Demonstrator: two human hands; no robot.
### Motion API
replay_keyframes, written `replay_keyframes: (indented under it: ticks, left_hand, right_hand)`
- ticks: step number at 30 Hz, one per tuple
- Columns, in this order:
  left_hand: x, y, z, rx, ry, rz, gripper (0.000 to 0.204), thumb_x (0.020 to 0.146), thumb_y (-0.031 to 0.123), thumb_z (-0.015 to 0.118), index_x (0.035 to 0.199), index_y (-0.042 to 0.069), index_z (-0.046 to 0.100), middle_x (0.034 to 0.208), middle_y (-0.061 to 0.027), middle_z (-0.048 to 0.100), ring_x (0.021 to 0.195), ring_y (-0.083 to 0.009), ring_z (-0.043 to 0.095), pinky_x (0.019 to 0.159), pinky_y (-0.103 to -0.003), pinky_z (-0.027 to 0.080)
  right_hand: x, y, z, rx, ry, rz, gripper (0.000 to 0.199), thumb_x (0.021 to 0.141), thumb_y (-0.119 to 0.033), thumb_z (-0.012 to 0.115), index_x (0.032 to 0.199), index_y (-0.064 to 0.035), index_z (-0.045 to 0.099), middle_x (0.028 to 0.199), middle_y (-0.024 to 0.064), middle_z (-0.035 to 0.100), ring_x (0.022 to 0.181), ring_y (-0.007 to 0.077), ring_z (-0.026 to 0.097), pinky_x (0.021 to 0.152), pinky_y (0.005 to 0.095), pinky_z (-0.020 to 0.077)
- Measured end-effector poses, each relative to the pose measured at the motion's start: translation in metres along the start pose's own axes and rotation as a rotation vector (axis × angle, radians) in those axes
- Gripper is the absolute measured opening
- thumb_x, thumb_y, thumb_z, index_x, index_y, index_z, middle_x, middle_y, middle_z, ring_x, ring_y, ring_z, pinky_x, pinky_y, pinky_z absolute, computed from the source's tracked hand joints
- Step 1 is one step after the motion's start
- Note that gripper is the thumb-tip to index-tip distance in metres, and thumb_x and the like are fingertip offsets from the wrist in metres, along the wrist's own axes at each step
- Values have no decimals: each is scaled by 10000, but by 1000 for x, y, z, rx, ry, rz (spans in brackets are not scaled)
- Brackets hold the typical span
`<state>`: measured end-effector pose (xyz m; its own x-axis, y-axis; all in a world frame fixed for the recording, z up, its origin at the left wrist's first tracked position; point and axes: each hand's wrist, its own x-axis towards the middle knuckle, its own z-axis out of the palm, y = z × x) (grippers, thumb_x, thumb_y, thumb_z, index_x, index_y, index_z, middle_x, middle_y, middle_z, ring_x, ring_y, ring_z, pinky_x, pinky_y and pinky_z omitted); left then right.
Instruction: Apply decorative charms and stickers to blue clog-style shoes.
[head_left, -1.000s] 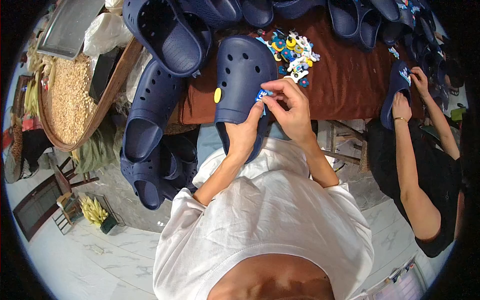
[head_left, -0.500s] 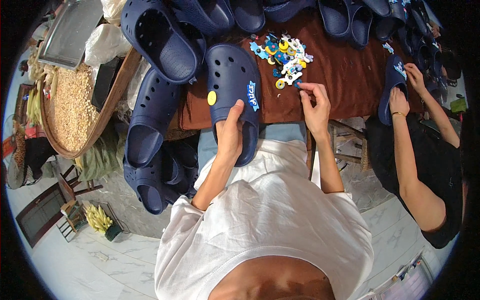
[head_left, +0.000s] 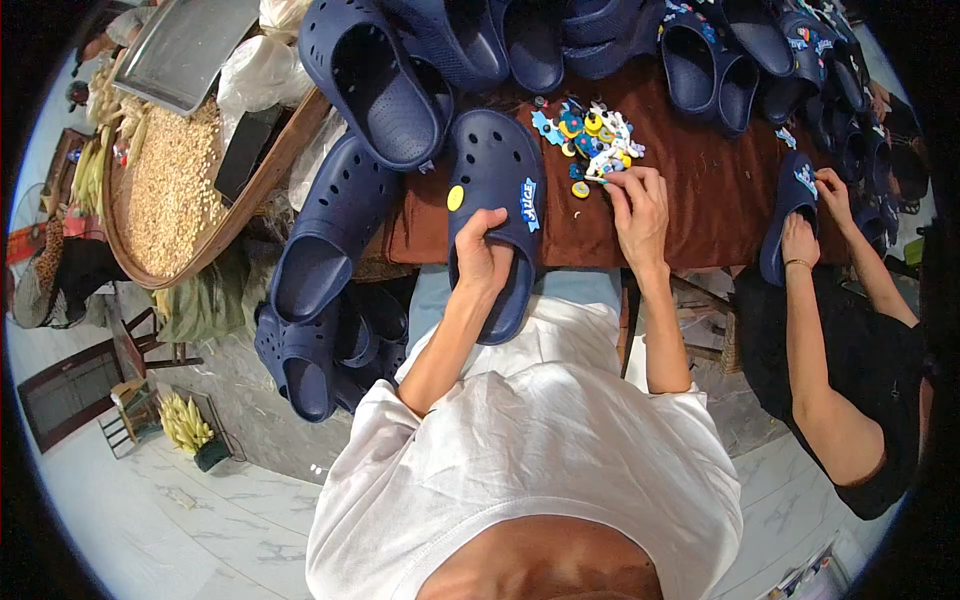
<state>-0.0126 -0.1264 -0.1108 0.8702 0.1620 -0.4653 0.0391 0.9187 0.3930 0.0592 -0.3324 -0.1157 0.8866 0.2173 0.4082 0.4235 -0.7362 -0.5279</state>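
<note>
Now, in the head view, the hands are apart: a second ago both were at the side of the navy clog [head_left: 488, 192], whereas the right hand [head_left: 638, 212] has since moved off to the near edge of the pile of rubber shoe charms [head_left: 598, 140]. Its thumb and fingers are drawn together there; whether they pinch a charm, I cannot tell. The left hand [head_left: 482, 252] is clamped on the clog at its opening, thumb on top, holding it toe-away at the edge of the brown cloth [head_left: 680, 210]. The lettered blue charm [head_left: 529, 205] now lies along its right side without fingers on it, so that piece looks seated, opposite a round yellow charm [head_left: 456, 198].

Around this, further navy clogs [head_left: 335, 225] crowd the left side and the far edge, hemming in the held one; the charms overlap, which probably makes singling one out fiddly. Farther left is a rimmed basket [head_left: 190, 268] of pale kernels [head_left: 165, 190]. At the right, well apart, a co-worker's hands [head_left: 798, 240] hold another clog [head_left: 776, 225].
</note>
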Motion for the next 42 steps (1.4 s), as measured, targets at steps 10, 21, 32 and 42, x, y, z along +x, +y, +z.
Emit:
replay_keyframes:
  ticks: [10, 21, 32, 42]
  left_hand:
    - [-17, 8, 6, -33, -24, -94, 429, 687, -68, 488, 1114, -84, 520, 1121, -153, 585, 1042, -285, 582, 952, -395, 472]
    - [-30, 13, 8, 21, 11, -131, 527, 660, -56, 467, 1186, -90, 462, 1154, -192, 577, 1053, -339, 584, 938, -443, 478]
    - [-31, 17, 16, -146, -66, -285, 561, 643, -58, 445, 1203, -47, 465, 1185, -187, 568, 1104, -332, 564, 984, -424, 462]
    - [-39, 1, 12, 1, 9, -201, 506, 668, -101, 460, 1171, -57, 480, 1133, -149, 576, 1041, -291, 582, 940, -377, 481]
  right_hand:
    - [31, -35, 12, 785, -190, 256, 112, 932, -100, 581, 998, -15, 611, 886, 13, 620, 757, 56, 557, 645, 210, 446]
    - [41, -56, 35, 688, -219, 215, 179, 911, -141, 623, 1023, -1, 619, 834, 20, 629, 723, 58, 559, 635, 214, 459]
    - [30, -58, 26, 625, -221, 255, 168, 896, -144, 638, 1008, -19, 618, 809, 13, 622, 697, 71, 557, 627, 222, 456]
    - [25, -50, 38, 514, -139, 192, 205, 855, -129, 691, 1021, -36, 614, 947, 27, 574, 775, 71, 551, 672, 202, 439]
